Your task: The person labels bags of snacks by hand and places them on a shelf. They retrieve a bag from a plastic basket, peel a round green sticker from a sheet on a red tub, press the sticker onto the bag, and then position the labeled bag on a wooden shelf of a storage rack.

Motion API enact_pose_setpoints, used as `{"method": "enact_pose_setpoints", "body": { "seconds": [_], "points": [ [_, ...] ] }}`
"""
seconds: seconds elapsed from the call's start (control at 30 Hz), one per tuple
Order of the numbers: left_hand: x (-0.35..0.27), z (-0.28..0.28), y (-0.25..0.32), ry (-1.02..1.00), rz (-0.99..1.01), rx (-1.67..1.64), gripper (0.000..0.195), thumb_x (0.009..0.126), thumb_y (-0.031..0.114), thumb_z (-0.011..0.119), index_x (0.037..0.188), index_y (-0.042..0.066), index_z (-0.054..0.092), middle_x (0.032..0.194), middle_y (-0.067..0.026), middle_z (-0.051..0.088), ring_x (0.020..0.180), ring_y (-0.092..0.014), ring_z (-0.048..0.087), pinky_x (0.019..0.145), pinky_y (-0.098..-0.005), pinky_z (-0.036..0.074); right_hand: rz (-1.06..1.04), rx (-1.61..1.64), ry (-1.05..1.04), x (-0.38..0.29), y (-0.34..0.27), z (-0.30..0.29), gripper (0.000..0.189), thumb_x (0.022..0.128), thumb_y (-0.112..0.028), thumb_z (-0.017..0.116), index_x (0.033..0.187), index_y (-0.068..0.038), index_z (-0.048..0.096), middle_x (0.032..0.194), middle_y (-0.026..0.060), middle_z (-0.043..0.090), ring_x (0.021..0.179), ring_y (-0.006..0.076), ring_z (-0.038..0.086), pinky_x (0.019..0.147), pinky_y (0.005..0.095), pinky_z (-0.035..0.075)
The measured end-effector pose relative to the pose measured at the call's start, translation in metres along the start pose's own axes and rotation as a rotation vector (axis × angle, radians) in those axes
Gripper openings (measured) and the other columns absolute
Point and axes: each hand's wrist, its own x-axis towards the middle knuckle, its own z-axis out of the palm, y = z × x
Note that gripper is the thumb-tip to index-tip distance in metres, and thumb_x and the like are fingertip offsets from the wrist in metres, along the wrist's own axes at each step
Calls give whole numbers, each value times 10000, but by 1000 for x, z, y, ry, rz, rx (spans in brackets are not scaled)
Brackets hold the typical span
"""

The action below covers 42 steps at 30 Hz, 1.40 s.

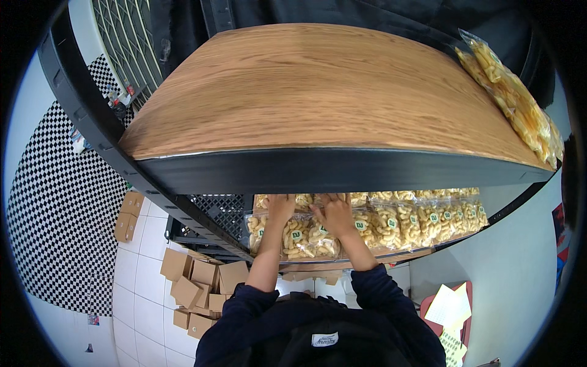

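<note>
Rows of clear plastic snack bags [387, 225] with round printed stickers lie on the lower wooden shelf, beneath the upper one. My left hand [280, 208] reaches in over the left part of the rows, its fingertips partly hidden by the upper shelf's black front edge. My right hand [335, 214] rests on bags of the back row, a little to the right, fingers spread and pointing away from me. Whether my left fingers grip a bag cannot be told. A front-row bag [297, 236] lies between my forearms.
Above the rows is the upper wooden shelf [321, 91] with its black metal edge [344, 169]; long snack bags [518, 101] lie at its right end. A black rack post [151, 188] stands left. Cardboard boxes [197, 284] lie on the floor, and papers [447, 307] on a red chair.
</note>
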Motion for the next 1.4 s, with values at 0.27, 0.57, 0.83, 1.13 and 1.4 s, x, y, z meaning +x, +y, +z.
{"method": "enact_pose_setpoints", "body": {
  "seconds": [0.27,0.57,0.83,1.13,1.4],
  "points": [
    [-18,-21,12,203,146,-116,465,842,326,430,1219,60,378,1307,-179,265,1207,-354,188,948,-487,144,50,103,-71,-52,-32,-43,511,754,-432,527,1061,-23,542,1186,173,431,1143,339,361,985,538,132],
    [-63,-42,44,408,415,-390,278,818,181,473,1020,-7,436,980,-147,426,921,-282,365,838,-411,263,20,71,-144,-67,-21,-36,558,712,-424,578,1151,-95,478,1253,162,377,1200,321,308,985,558,101],
    [-150,-106,106,247,1026,-1061,163,832,230,460,778,90,397,689,-37,385,602,-171,352,588,-298,313,37,188,-13,-94,-35,-77,445,714,-290,616,1095,-88,505,1204,134,412,1181,322,323,988,540,114],
    [-236,-181,217,-958,1709,-1772,243,858,245,449,635,149,461,688,17,472,581,-102,444,529,-269,316,223,212,141,-214,-27,-149,323,692,-157,641,998,-109,551,1069,60,494,1083,266,427,981,496,193],
    [-328,-138,276,-1545,1473,-1943,307,847,101,412,552,174,363,588,29,384,485,-93,369,461,-242,233,695,27,175,-383,-22,-203,332,666,-124,649,983,-109,552,1061,64,497,1053,241,453,969,504,230]
  ]
}}
